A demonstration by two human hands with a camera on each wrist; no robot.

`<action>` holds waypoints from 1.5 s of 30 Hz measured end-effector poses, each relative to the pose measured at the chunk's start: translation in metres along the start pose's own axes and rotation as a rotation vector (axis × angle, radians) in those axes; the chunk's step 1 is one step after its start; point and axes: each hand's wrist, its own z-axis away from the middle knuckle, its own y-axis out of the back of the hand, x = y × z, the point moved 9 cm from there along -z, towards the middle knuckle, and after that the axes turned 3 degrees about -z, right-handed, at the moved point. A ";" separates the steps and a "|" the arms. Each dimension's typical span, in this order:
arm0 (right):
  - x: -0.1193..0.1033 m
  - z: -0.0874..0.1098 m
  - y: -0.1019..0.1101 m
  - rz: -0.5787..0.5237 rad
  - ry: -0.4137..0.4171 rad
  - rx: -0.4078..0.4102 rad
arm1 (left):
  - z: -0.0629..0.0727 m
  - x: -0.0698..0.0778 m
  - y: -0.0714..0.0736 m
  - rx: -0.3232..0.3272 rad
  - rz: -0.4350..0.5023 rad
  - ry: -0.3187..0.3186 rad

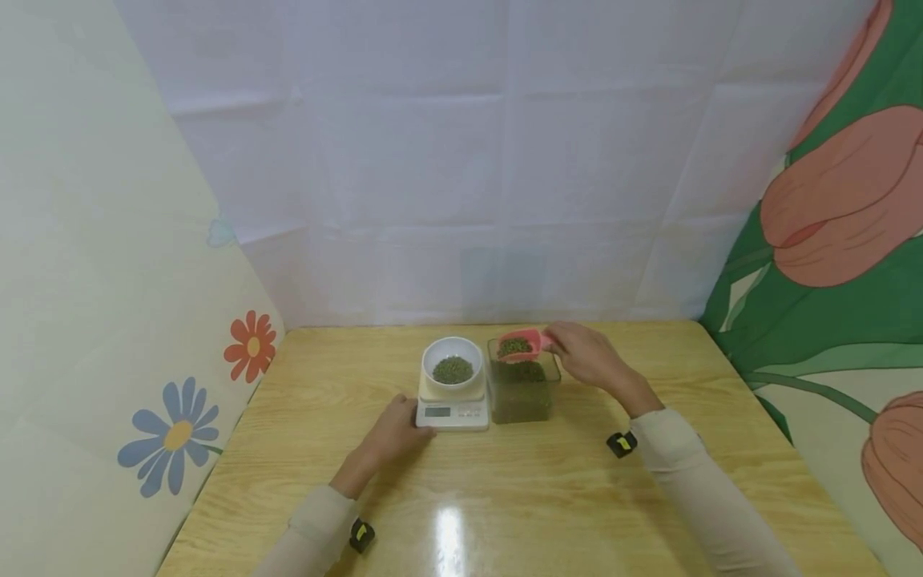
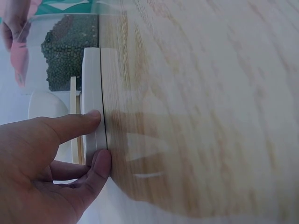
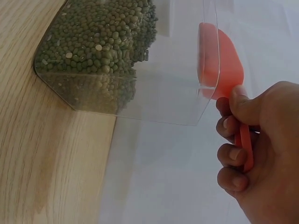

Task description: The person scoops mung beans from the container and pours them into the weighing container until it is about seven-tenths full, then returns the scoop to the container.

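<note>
My right hand [image 1: 586,353] grips the handle of a pinkish-red scoop [image 3: 223,63], fingers wrapped round it. Mung beans [image 1: 515,346] lie in the scoop, which is held at the mouth of a clear plastic box [image 3: 163,100]. More mung beans [image 3: 100,42] fill the lower part of that box. To its left stands a white kitchen scale [image 1: 453,417] carrying a white bowl [image 1: 453,347] with a heap of mung beans [image 1: 453,370] inside. My left hand [image 1: 398,433] holds the scale by its front left corner, thumb and fingers against its edge [image 2: 94,88].
Box and scale stand side by side on a wood-grain table [image 1: 505,497], towards its back edge. Behind it hangs a white cloth [image 1: 461,160]. Flower-printed sheets [image 1: 176,437] flank the table on both sides.
</note>
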 end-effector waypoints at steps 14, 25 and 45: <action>-0.006 -0.007 0.003 -0.023 0.011 0.012 | -0.001 -0.001 0.000 0.005 -0.013 -0.002; -0.015 -0.013 0.004 -0.046 0.031 0.022 | -0.001 -0.001 0.001 0.003 -0.024 -0.010; -0.032 -0.027 -0.007 -0.058 0.059 -0.008 | -0.001 -0.001 -0.001 0.002 -0.030 -0.008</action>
